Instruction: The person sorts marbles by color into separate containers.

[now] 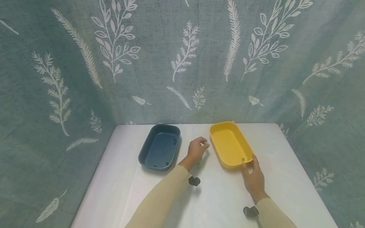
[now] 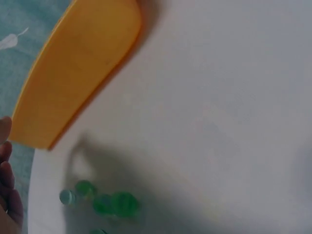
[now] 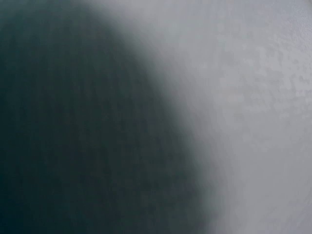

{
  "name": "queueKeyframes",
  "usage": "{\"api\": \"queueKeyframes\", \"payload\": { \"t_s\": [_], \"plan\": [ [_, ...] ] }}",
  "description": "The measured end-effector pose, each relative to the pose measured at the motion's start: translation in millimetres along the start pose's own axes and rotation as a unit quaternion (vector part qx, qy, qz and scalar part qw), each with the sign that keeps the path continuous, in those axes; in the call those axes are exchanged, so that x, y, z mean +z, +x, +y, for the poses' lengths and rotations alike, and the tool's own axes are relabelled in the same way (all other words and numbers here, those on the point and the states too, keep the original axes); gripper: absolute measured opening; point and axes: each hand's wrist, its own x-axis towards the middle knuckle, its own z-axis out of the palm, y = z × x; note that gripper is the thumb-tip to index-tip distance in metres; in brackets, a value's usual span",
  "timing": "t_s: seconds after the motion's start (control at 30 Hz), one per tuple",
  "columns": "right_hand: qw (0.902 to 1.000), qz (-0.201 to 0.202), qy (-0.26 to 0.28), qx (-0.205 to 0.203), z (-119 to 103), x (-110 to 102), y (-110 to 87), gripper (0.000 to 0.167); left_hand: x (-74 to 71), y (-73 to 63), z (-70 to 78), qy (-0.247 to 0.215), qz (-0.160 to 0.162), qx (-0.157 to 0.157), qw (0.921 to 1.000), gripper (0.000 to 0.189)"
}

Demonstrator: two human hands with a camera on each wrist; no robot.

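Note:
My left hand [image 1: 198,148] is held just left of the yellow tray [image 1: 231,144], its thumb and fingertips brought together around a small pale thing, too small to make out. Curled fingers of that hand [image 2: 9,183] show at the left edge of the left wrist view. Several green glass marbles [image 2: 125,204] lie on the white table near it, mostly behind my forearm in the head view. My right hand [image 1: 254,179] grips the near right corner of the yellow tray between thumb and fingers. One dark marble [image 1: 243,159] sits inside that corner.
A dark blue tray [image 1: 161,145] stands to the left, with a few small dark marbles [image 1: 167,163] along its walls. The white table [image 1: 114,190] ends at a patterned green cloth [image 1: 159,63] behind and on both sides. Only a dark blur and pale surface fill the right wrist view.

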Motion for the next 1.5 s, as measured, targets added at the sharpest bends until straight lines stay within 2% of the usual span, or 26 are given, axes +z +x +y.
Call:
{"api": "queueKeyframes", "payload": {
  "t_s": [0.17,0.33,0.6,0.8,1.2,1.5],
  "plan": [
    [0.9998,0.01,-0.005,-0.013,1,1,0.9,0.076,5.4,10.6,3.9,0.023,-0.007,-0.009,0.9997,0.022],
    [0.9998,0.013,-0.008,-0.012,1,2,0.2,0.075,6.0,16.5,11.2,0.022,0.002,-0.016,0.9996,0.021],
    [1.0,0.007,-0.004,-0.002,3,4,-1.2,0.075,7.0,22.1,19.8,0.021,0.004,-0.005,0.9998,0.021],
    [0.9999,0.013,-0.007,0.002,3,2,-2.0,0.076,14.7,22.4,23.5,0.03,-0.018,-0.005,0.9994,0.023],
    [0.9999,0.009,-0.007,0.012,-10,2,-1.8,0.076,18.0,23.8,24.7,0.038,-0.018,0.0,0.9991,0.022],
    [0.9999,0.013,-0.007,-0.007,-2,0,-5.0,0.075,21.7,22.6,23.8,0.041,-0.024,-0.005,0.9988,0.021]
  ]
}}
